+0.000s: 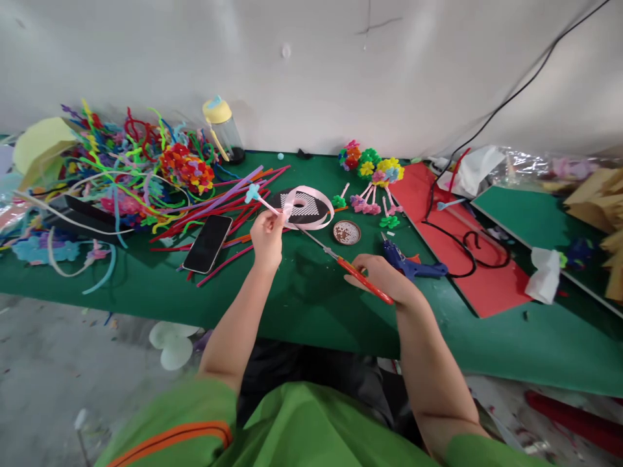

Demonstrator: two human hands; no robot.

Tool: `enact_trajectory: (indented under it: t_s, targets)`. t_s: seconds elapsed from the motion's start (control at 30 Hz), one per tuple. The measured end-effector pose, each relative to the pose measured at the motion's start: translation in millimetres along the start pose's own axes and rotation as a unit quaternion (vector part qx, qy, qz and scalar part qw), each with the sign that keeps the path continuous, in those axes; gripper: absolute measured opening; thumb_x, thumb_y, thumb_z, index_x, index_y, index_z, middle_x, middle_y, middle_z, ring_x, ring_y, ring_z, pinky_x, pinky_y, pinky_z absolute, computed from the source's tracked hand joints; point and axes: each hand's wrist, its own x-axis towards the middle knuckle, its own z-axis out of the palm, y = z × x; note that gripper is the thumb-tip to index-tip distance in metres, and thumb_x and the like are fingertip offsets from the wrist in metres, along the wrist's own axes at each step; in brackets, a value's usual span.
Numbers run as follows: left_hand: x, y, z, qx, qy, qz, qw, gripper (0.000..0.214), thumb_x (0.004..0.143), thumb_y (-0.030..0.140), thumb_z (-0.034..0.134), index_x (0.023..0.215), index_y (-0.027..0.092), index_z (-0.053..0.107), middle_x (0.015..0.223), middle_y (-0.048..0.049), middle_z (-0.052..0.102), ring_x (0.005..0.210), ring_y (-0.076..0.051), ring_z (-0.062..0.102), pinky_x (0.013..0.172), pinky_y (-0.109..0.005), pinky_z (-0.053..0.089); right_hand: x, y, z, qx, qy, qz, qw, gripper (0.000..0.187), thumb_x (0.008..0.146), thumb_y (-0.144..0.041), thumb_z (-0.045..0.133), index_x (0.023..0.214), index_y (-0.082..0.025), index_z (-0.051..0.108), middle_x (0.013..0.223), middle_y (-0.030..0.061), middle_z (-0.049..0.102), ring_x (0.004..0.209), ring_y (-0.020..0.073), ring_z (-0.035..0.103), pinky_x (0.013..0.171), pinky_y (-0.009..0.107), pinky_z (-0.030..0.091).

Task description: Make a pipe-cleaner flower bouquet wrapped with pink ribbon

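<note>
One blue flower [252, 193] and ribbon [291, 202] sit pinched in the left hand [267, 235]; the right hand [378, 277] grips scissors [344, 263].

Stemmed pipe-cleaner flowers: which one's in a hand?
The light-blue flower, its pale pink stem in the left hand. The pink flowers and green flowers with stems lie on the green tabletop, out of either hand.

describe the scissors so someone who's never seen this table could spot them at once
Find the green table in front of the pale wall, then the person's right hand above its middle. The scissors are in that hand, pointing toward the left hand and the pink ribbon. Their orange-red handles set them apart from the blue glue gun nearby.
</note>
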Motion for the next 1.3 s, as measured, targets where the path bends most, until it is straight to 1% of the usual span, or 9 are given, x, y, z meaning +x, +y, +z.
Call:
enact_trajectory:
  t_s: [0.17, 0.37, 0.53, 0.73, 0.87, 0.93, 1.03, 1.13, 1.3]
  targets:
    - [4.5, -0.9, -2.1, -0.053, 0.024, -0.052, 0.997, 0.017, 0.07, 0.031, 0.07, 0.079, 0.019, 0.063, 0.073, -0.0007, 0.066, 0.069, -0.009, 0.061, 0.065, -0.023, 0.049, -6.6, 1.6, -3.7, 0.043, -0.047, -0.05, 0.997, 0.014, 0.076, -0.029, 0.055, 0.078, -0.015, 0.059, 0.085, 0.0084, 0.064, 0.075, 0.0178, 0.06, 0.07, 0.029, 0.045]
    - [3.8, 0.8, -2.0, -0.032, 0.039, -0.04, 0.998, 0.015, 0.07, 0.029, 0.07, 0.079, 0.018, 0.064, 0.075, -0.0012, 0.067, 0.072, -0.009, 0.062, 0.07, -0.023, 0.049, -6.4, 6.7, -2.9, 0.053, -0.041, -0.084, 0.994, 0.039, 0.081, -0.056, 0.048, 0.068, -0.019, 0.046, 0.072, 0.0021, 0.052, 0.06, 0.0128, 0.049, 0.058, 0.027, 0.039]
    - [3.4, 1.9, -1.5, -0.028, 0.045, -0.031, 0.998, 0.019, 0.067, 0.031, 0.072, 0.077, 0.017, 0.065, 0.073, -0.0015, 0.066, 0.071, -0.01, 0.061, 0.07, -0.024, 0.048, -4.3, 1.6, -1.2, 0.093, -0.032, -0.112, 0.989, 0.05, 0.079, -0.067, 0.039, 0.067, -0.018, 0.045, 0.073, 0.0044, 0.05, 0.061, 0.0128, 0.045, 0.058, 0.028, 0.037]
    - [3.8, 0.8, -2.6, -0.028, 0.046, -0.03, 0.998, 0.021, 0.067, 0.033, 0.072, 0.077, 0.017, 0.065, 0.073, -0.0012, 0.065, 0.07, -0.01, 0.06, 0.069, -0.024, 0.048, -5.2, -2.0, 3.2, 0.235, -0.053, -0.07, 0.968, 0.048, 0.075, -0.063, 0.052, 0.081, -0.016, 0.056, 0.072, 0.0031, 0.051, 0.054, 0.0097, 0.043, 0.047, 0.025, 0.033]
    - [3.1, 1.1, -3.0, -0.016, 0.034, -0.017, 0.999, 0.022, 0.068, 0.035, 0.072, 0.077, 0.017, 0.063, 0.074, -0.0013, 0.064, 0.071, -0.011, 0.06, 0.069, -0.025, 0.048, -3.2, -9.7, 9.1, 0.349, -0.101, 0.02, 0.932, 0.048, 0.069, -0.062, 0.058, 0.08, -0.015, 0.055, 0.061, -0.0015, 0.045, 0.046, 0.0066, 0.035, 0.042, 0.023, 0.026]
    - [2.9, 0.9, -3.2, -0.004, 0.029, -0.002, 1.0, 0.021, 0.069, 0.036, 0.071, 0.077, 0.017, 0.062, 0.073, -0.0011, 0.064, 0.07, -0.01, 0.06, 0.069, -0.025, 0.047, -1.6, -14.6, 11.3, 0.376, -0.107, 0.051, 0.919, 0.046, 0.071, -0.06, 0.057, 0.078, -0.015, 0.053, 0.065, 0.0005, 0.05, 0.047, 0.0062, 0.036, 0.043, 0.023, 0.026]
    - [2.9, -0.1, -3.9, 0.013, 0.028, 0.024, 0.999, 0.019, 0.072, 0.034, 0.069, 0.077, 0.017, 0.062, 0.073, -0.001, 0.063, 0.07, -0.01, 0.059, 0.069, -0.025, 0.047, -0.1, -17.5, 12.9, 0.351, -0.098, 0.037, 0.93, 0.046, 0.072, -0.062, 0.054, 0.078, -0.016, 0.049, 0.069, 0.0018, 0.052, 0.051, 0.0071, 0.038, 0.046, 0.023, 0.029]
    - [3.4, -1.0, -4.9, 0.027, 0.034, 0.046, 0.998, 0.015, 0.074, 0.031, 0.067, 0.079, 0.018, 0.061, 0.074, -0.001, 0.063, 0.07, -0.01, 0.059, 0.067, -0.024, 0.047, 0.7, -14.2, 13.5, 0.265, -0.074, -0.034, 0.961, 0.056, 0.068, -0.073, 0.051, 0.077, -0.018, 0.047, 0.065, 0.0001, 0.048, 0.053, 0.0094, 0.038, 0.049, 0.026, 0.031]
    - [4.4, 0.8, -5.1, 0.021, 0.054, 0.065, 0.996, 0.011, 0.072, 0.025, 0.067, 0.077, 0.018, 0.059, 0.072, 0.0003, 0.062, 0.067, -0.009, 0.058, 0.064, -0.022, 0.046, 0.8, -7.9, 14.2, 0.193, -0.014, -0.116, 0.974, 0.071, 0.062, -0.085, 0.041, 0.084, -0.018, 0.05, 0.081, 0.0086, 0.057, 0.064, 0.0164, 0.05, 0.057, 0.031, 0.042]
